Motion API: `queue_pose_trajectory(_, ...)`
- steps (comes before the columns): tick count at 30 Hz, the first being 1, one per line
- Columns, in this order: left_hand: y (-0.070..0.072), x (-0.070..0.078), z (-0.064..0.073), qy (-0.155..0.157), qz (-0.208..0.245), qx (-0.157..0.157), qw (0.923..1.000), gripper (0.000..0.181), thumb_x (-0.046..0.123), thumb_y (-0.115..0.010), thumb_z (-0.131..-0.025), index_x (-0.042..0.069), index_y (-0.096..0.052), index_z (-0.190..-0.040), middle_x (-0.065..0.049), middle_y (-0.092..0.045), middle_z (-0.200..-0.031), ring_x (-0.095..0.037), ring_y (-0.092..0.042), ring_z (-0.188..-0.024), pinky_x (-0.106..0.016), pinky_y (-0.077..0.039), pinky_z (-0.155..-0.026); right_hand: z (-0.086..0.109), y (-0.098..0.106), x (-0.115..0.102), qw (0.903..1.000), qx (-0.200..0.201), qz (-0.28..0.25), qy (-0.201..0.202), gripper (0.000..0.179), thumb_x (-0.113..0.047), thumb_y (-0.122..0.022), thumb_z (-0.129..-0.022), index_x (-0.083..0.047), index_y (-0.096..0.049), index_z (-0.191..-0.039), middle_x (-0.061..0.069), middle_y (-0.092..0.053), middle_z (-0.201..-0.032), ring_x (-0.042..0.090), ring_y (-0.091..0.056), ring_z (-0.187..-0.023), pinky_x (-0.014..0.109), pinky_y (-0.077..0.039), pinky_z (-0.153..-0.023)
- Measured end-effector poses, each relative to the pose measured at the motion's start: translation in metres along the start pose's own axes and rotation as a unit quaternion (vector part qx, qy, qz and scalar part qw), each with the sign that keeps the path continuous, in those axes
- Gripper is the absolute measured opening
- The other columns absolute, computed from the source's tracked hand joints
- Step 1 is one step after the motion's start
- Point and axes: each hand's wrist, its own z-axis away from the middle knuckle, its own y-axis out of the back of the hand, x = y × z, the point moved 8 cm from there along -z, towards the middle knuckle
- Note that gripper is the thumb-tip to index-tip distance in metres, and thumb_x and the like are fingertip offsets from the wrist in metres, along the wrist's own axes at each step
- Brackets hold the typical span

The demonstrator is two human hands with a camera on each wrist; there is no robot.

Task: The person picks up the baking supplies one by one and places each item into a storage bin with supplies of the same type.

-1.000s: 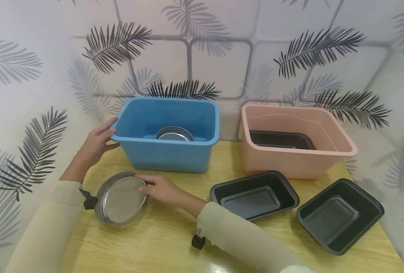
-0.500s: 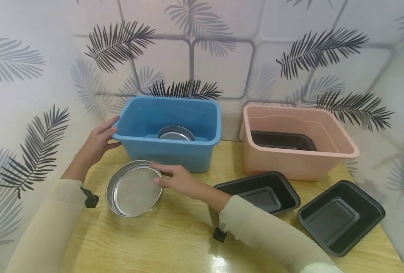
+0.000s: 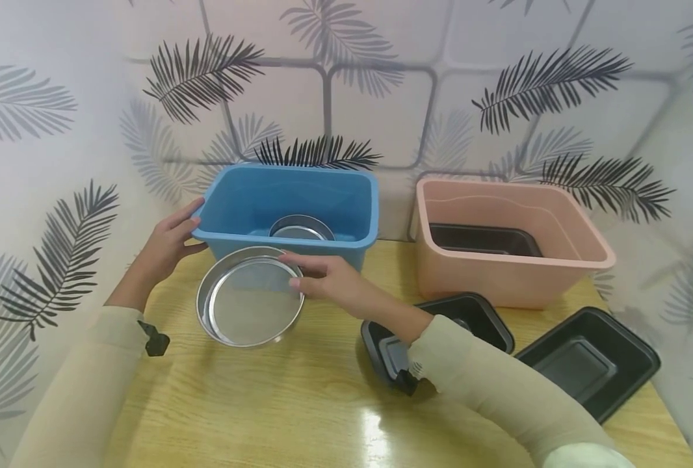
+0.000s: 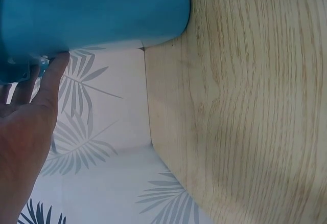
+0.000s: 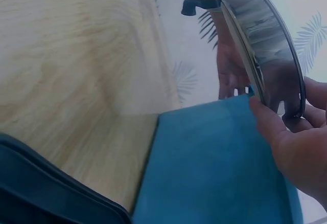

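Observation:
My right hand pinches the rim of a round metal sieve between thumb and fingers. The sieve is raised and tilted in front of the blue bin, overlapping its front wall in the head view. From the right wrist, its shiny side wall shows close beside my fingers. My left hand grips the bin's left rim, fingers on the edge and thumb below. The left wrist view shows that hand against the bin's end. Inside the bin lies a similar round metal piece.
To the right stands a pink bin holding a dark loaf pan. In front of it on the wooden table lie two more dark loaf pans, one partly behind my right forearm, the other farther right. A patterned wall rises behind.
My right hand has lifted the sieve from the table and carried it right and toward the blue bin. My left hand has stayed on the bin's rim.

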Motion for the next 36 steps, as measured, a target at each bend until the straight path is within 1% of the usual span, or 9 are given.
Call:
queue_pose_trajectory(5, 0.002, -0.001, 0.002, 0.005, 0.005, 0.002, 1.0, 0.063, 0.034, -0.045, -0.108, 0.019, -0.018, -0.163, -0.014, -0.012, -0.17, -0.047, -0.025, -0.149, -0.054, -0.039, -0.105, 0.001, 0.018, -0.015, 0.9997, 0.02, 0.015, 0.005, 0.052, -0.034, -0.066, -0.099, -0.032, -0.052, -0.148, -0.01, -0.05, -0.152, 0.013, -0.054, -0.133, 0.038, -0.053, -0.104)
queue_pose_trajectory(9, 0.002, -0.003, 0.001, 0.003, 0.023, -0.004, 0.9997, 0.064, 0.032, -0.046, -0.109, 0.017, -0.016, -0.163, -0.016, -0.009, -0.17, -0.048, -0.023, -0.149, -0.037, -0.051, -0.099, -0.001, 0.033, -0.022, 0.9991, 0.038, 0.016, 0.002, 0.052, -0.034, -0.066, -0.098, -0.032, -0.052, -0.148, -0.01, -0.047, -0.154, 0.016, -0.057, -0.13, 0.041, -0.055, -0.102)
queue_pose_trajectory(13, 0.002, -0.005, -0.001, -0.001, 0.038, -0.01, 0.9992, 0.063, 0.028, -0.045, -0.109, 0.016, -0.016, -0.163, -0.019, -0.006, -0.169, -0.05, -0.021, -0.149, -0.029, -0.054, -0.093, -0.006, 0.048, -0.028, 0.9984, 0.055, 0.007, 0.005, 0.052, -0.029, -0.066, -0.099, -0.029, -0.051, -0.149, -0.008, -0.048, -0.155, 0.023, -0.058, -0.13, 0.043, -0.055, -0.101)
queue_pose_trajectory(17, 0.001, -0.005, -0.001, -0.003, 0.031, -0.009, 0.9995, 0.063, 0.03, -0.046, -0.109, 0.017, -0.018, -0.163, -0.018, -0.009, -0.169, -0.049, -0.024, -0.148, -0.039, -0.05, -0.1, -0.013, 0.066, -0.032, 0.997, 0.076, -0.017, 0.007, 0.053, -0.024, -0.066, -0.099, -0.025, -0.052, -0.149, -0.003, -0.052, -0.152, 0.032, -0.058, -0.129, 0.045, -0.054, -0.102)
queue_pose_trajectory(18, 0.001, -0.005, -0.001, -0.003, 0.03, -0.008, 0.9995, 0.063, 0.03, -0.046, -0.109, 0.017, -0.018, -0.163, -0.018, -0.009, -0.169, -0.049, -0.024, -0.148, -0.041, -0.049, -0.101, -0.015, 0.07, -0.031, 0.9962, 0.083, -0.025, 0.006, 0.053, -0.022, -0.066, -0.098, -0.024, -0.052, -0.149, -0.001, -0.052, -0.152, 0.031, -0.057, -0.129, 0.045, -0.054, -0.103)
queue_pose_trajectory(20, 0.0, -0.005, -0.001, -0.002, 0.023, -0.006, 0.9997, 0.063, 0.032, -0.047, -0.108, 0.018, -0.019, -0.163, -0.016, -0.011, -0.169, -0.047, -0.025, -0.149, -0.05, -0.043, -0.106, -0.02, 0.079, -0.032, 0.9945, 0.093, -0.048, 0.006, 0.054, -0.018, -0.066, -0.098, -0.022, -0.051, -0.15, 0.0, -0.05, -0.153, 0.03, -0.055, -0.132, 0.047, -0.052, -0.105)
queue_pose_trajectory(23, -0.001, -0.004, 0.0, -0.005, 0.02, -0.009, 0.9997, 0.064, 0.033, -0.047, -0.108, 0.018, -0.017, -0.163, -0.016, -0.01, -0.169, -0.048, -0.023, -0.149, -0.059, -0.035, -0.108, -0.027, 0.091, -0.032, 0.9905, 0.105, -0.089, 0.006, 0.055, -0.011, -0.064, -0.099, -0.017, -0.049, -0.151, 0.004, -0.046, -0.156, 0.029, -0.051, -0.137, 0.049, -0.047, -0.11)
queue_pose_trajectory(28, -0.001, -0.002, 0.0, -0.013, 0.022, -0.014, 0.9996, 0.064, 0.032, -0.046, -0.108, 0.017, -0.016, -0.163, -0.018, -0.008, -0.169, -0.049, -0.02, -0.15, -0.06, -0.033, -0.108, -0.041, 0.111, -0.031, 0.9836, 0.111, -0.142, 0.012, 0.056, -0.003, -0.061, -0.099, -0.011, -0.046, -0.152, 0.008, -0.041, -0.159, 0.032, -0.042, -0.145, 0.052, -0.041, -0.115)
queue_pose_trajectory(36, -0.001, -0.002, -0.001, -0.012, 0.026, -0.013, 0.9995, 0.061, 0.029, -0.045, -0.109, 0.019, -0.017, -0.163, -0.015, -0.009, -0.17, -0.046, -0.022, -0.151, -0.059, -0.034, -0.107, -0.061, 0.142, -0.023, 0.9805, 0.147, -0.13, 0.003, 0.055, -0.002, -0.064, -0.097, -0.013, -0.051, -0.149, 0.009, -0.049, -0.153, 0.029, -0.048, -0.14, 0.05, -0.042, -0.115)
